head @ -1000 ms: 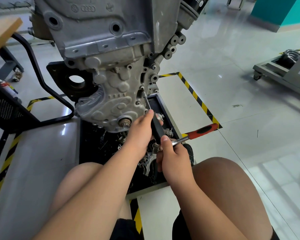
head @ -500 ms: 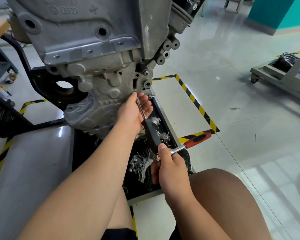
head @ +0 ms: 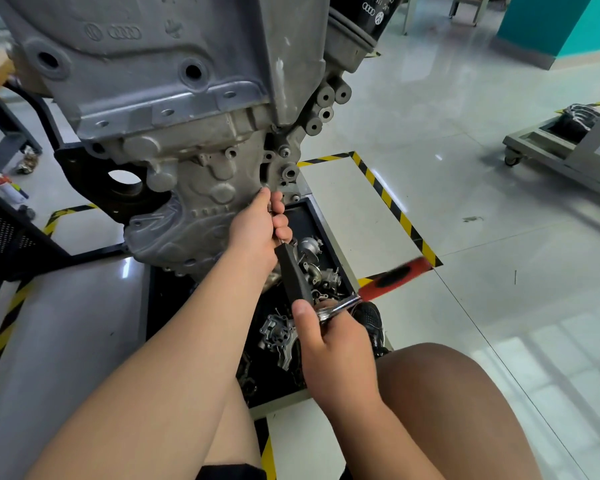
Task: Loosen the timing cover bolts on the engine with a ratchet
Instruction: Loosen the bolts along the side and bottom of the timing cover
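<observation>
A seated person's left hand point(head: 257, 230) curls round the thin shaft of a black-handled extension point(head: 293, 275) slanting up to the timing cover point(head: 201, 202) edge, while the right hand point(head: 336, 348), lower and nearer, grips the ratchet point(head: 392, 278) head, red handle jutting rightward.

Left hand point(head: 257, 227) gripping extension point(head: 293, 276), right hand point(head: 337, 348) ratchet point(head: 388, 280) (blurred)

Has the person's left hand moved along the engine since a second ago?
Yes. The left hand has climbed the timing cover, from near its bottom edge up to the bolt bosses on its right side.
</observation>
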Demonstrator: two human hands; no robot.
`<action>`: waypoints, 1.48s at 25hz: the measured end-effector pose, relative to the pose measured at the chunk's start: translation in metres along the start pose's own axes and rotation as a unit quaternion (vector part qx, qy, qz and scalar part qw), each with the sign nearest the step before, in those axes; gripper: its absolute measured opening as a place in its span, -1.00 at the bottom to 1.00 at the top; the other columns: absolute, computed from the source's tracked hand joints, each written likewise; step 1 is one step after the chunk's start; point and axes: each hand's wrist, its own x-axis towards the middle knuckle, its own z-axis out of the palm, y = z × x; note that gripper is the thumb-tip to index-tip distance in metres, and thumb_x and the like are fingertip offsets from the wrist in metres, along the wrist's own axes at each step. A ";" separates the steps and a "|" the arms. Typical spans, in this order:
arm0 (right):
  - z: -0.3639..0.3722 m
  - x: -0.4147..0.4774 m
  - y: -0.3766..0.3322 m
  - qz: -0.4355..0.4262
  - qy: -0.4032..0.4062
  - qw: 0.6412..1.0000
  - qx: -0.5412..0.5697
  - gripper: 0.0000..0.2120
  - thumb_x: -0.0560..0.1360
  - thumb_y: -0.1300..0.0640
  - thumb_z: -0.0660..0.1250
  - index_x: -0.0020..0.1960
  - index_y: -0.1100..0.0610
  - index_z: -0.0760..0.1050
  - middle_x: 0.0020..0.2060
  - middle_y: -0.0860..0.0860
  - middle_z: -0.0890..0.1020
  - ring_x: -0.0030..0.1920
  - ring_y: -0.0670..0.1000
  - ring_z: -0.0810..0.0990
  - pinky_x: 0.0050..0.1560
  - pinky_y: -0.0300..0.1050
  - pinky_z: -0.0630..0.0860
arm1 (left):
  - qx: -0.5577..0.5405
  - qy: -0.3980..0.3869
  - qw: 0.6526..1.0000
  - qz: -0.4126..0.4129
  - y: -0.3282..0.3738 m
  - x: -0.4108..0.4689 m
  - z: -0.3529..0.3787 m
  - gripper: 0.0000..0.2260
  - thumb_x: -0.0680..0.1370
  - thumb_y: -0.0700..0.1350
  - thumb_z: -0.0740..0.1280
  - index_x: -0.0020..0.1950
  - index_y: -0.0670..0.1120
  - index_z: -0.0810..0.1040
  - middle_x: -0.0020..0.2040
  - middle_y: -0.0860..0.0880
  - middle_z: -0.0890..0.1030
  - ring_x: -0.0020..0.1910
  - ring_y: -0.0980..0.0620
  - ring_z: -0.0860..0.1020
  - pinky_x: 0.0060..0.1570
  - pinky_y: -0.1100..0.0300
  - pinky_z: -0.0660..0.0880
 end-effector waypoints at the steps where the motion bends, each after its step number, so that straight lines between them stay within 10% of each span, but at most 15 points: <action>1: -0.002 0.002 0.000 -0.031 0.004 0.996 -0.085 -0.52 0.37 -0.44 -0.06 -0.32 -0.05 0.29 -0.55 -0.09 0.43 -0.45 -0.08 0.44 -0.40 -0.09 0.35 | 0.011 0.006 1.000 0.000 0.001 0.000 0.001 -0.77 0.65 -0.02 0.19 -0.14 -0.08 0.49 -0.37 0.08 0.40 -0.65 0.20 0.24 -0.67 0.36 0.15; 3: -0.002 0.003 0.000 -0.046 0.007 0.990 -0.133 -0.57 0.37 -0.44 -0.05 -0.31 -0.09 0.26 -0.54 -0.09 0.43 -0.42 -0.05 0.47 -0.40 -0.10 0.34 | 0.026 0.017 1.000 -0.002 0.003 -0.003 0.003 -0.77 0.65 -0.02 0.18 -0.14 -0.08 0.49 -0.36 0.08 0.39 -0.66 0.19 0.24 -0.68 0.35 0.14; 6: -0.001 -0.001 -0.006 0.063 -0.013 0.989 0.134 -0.56 0.53 -0.27 0.08 -0.34 0.03 0.36 -0.59 -0.05 0.44 -0.55 -0.04 0.40 -0.45 -0.15 0.36 | 0.028 0.021 0.999 -0.012 0.003 -0.004 0.008 -0.76 0.65 -0.02 0.17 -0.17 -0.06 0.47 -0.37 0.08 0.37 -0.67 0.18 0.25 -0.67 0.37 0.15; 10: -0.006 0.005 -0.016 0.290 -0.126 0.771 0.552 -0.51 0.55 -0.25 0.15 -0.32 0.12 0.46 -0.57 0.00 0.32 -0.63 -0.01 0.21 -0.53 -0.23 0.24 | 0.020 0.028 0.999 -0.028 0.007 -0.005 0.014 -0.72 0.66 -0.03 0.14 -0.21 -0.05 0.46 -0.40 0.08 0.36 -0.67 0.16 0.26 -0.62 0.40 0.21; 12: -0.006 0.006 -0.018 0.288 -0.142 0.746 0.583 -0.52 0.53 -0.23 0.20 -0.33 0.11 0.55 -0.57 -0.03 0.33 -0.63 -0.05 0.20 -0.54 -0.26 0.25 | 0.025 0.036 0.999 -0.025 0.007 -0.005 0.016 -0.70 0.67 -0.04 0.13 -0.23 -0.05 0.46 -0.41 0.08 0.35 -0.67 0.15 0.26 -0.62 0.40 0.21; 17: -0.008 0.009 -0.013 0.245 -0.110 0.789 0.553 -0.73 0.54 -0.06 0.29 0.03 0.15 0.52 -0.49 -0.01 0.44 -0.58 -0.06 0.27 -0.51 -0.26 0.29 | 0.051 0.049 0.997 -0.016 0.007 -0.003 0.018 -0.67 0.67 -0.02 0.10 -0.25 -0.05 0.45 -0.43 0.08 0.33 -0.68 0.16 0.24 -0.63 0.39 0.21; 25: -0.033 0.007 0.015 0.118 -0.016 0.928 0.353 -0.77 0.53 0.01 0.30 -0.22 0.12 0.49 -0.44 0.07 0.54 -0.52 0.02 0.40 -0.49 -0.20 0.36 | 0.053 0.069 0.996 -0.004 0.001 -0.002 0.015 -0.68 0.65 0.04 0.16 -0.20 -0.08 0.51 -0.40 0.03 0.46 -0.57 0.08 0.42 -0.54 0.30 0.45; 37: -0.026 0.013 0.013 0.110 0.041 0.939 0.324 -0.66 0.54 0.03 0.25 -0.38 0.09 0.48 -0.46 0.05 0.55 -0.53 0.01 0.41 -0.51 -0.25 0.36 | 0.071 -0.024 0.997 -0.011 -0.044 0.004 0.007 -0.83 0.65 -0.16 0.17 -0.04 -0.13 0.53 -0.25 -0.05 0.67 -0.40 0.02 0.65 -0.40 0.17 0.57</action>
